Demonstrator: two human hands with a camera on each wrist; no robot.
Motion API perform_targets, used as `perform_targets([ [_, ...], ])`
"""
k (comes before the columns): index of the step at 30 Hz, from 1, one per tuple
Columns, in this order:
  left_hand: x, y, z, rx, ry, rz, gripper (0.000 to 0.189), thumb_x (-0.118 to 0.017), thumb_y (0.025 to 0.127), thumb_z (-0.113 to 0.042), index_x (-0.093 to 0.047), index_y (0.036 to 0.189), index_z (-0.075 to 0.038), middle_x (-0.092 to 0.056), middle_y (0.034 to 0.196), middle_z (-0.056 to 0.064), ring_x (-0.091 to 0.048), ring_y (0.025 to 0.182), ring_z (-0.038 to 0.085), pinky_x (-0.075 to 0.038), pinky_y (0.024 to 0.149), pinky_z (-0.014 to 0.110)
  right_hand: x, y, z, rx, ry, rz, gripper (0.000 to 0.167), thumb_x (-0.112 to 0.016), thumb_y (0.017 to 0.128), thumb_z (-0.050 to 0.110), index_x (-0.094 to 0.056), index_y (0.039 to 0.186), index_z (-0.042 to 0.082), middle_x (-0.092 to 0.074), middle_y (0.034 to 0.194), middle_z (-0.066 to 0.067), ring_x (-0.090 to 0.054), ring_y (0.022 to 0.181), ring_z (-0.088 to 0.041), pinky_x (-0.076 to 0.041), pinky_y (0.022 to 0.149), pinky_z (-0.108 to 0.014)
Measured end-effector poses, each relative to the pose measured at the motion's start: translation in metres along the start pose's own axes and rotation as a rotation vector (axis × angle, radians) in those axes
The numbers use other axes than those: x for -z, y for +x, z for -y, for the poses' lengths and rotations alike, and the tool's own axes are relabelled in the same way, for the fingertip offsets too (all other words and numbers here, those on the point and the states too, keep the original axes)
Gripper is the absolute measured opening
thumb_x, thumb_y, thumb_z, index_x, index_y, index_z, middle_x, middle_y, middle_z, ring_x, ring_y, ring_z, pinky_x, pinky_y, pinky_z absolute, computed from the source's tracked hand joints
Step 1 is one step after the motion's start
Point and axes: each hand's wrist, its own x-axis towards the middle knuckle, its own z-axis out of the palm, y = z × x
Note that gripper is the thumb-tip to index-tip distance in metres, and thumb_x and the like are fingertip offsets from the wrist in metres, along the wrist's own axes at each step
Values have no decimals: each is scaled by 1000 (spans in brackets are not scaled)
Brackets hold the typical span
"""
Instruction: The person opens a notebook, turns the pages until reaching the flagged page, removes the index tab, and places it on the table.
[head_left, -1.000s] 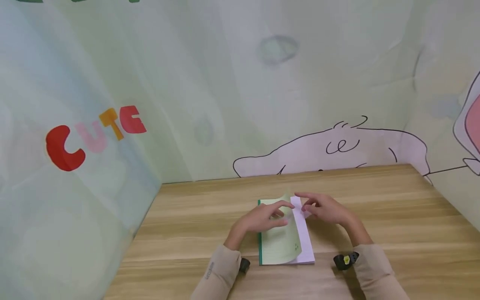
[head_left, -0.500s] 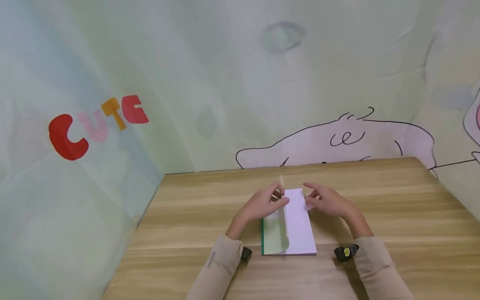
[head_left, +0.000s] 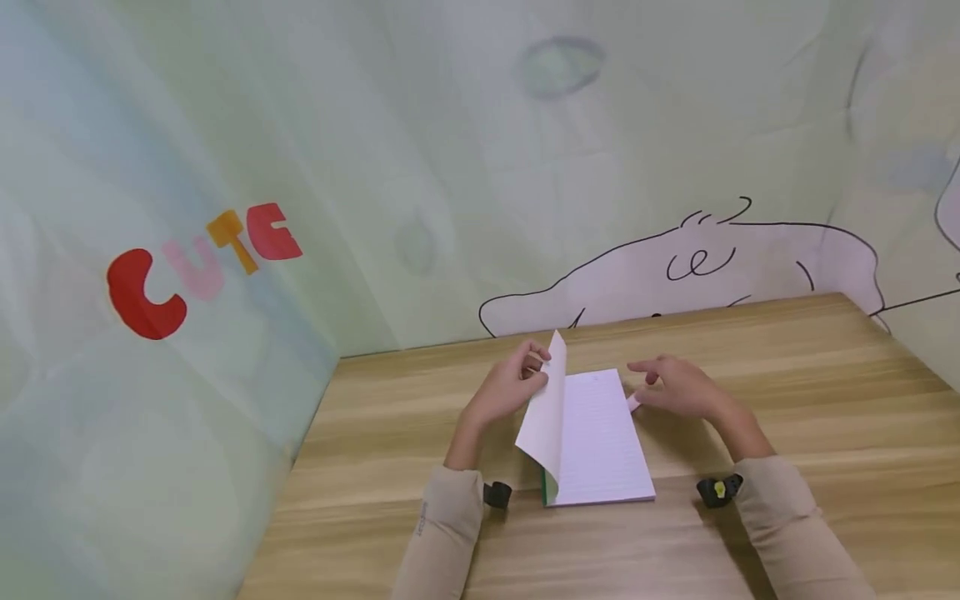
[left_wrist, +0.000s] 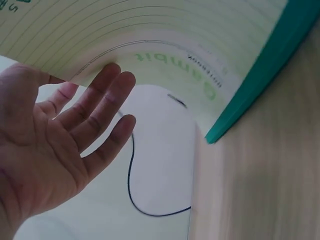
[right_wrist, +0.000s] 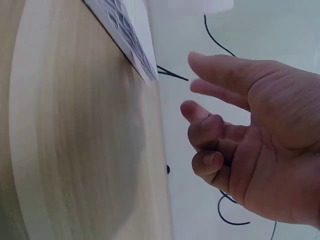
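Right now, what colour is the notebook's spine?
The notebook's spine is teal green; it shows best in the left wrist view.

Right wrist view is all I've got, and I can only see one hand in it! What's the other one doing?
Observer: The left hand is holding up the notebook's cover.
Child: Ooh! What's inside?
Observer: A white page with lines across it.
Child: Are there any words on the wall? I just see squiggly black lines.
Observer: Yes, big coloured letters that spell CUTE.
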Motion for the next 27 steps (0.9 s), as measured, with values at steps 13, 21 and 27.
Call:
perform_targets([
  [13,47,-18,8,65,13,-113,24,-57,95,-7,-62,118,-10,-67,108,14,-64,93,25,-52,80,38,-9,-4,2,-2,66,281,83,-73,90,41,-37,149,-6,-55,83,-2,-49,76,-16,-41,68,-33],
  [21,63,-20,17,64,107,-43,27,-57,95,-5,-63,122,-5,-66,92,10,-59,82,20,-48,75,33,-18,-10,-1,-40,67,305,100,-78,85,44,-28,149,-14,-58,129,-30,-58,115,-35,-40,103,-56],
  [27,76,-30,23,131,246,-15,29,-59,98,-7,-63,126,-7,-58,87,7,-50,77,17,-43,70,31,-25,-1,3,-20,10,269,97,-82,82,41,-34,147,-14,-53,134,-34,-56,115,-38,-38,105,-58],
])
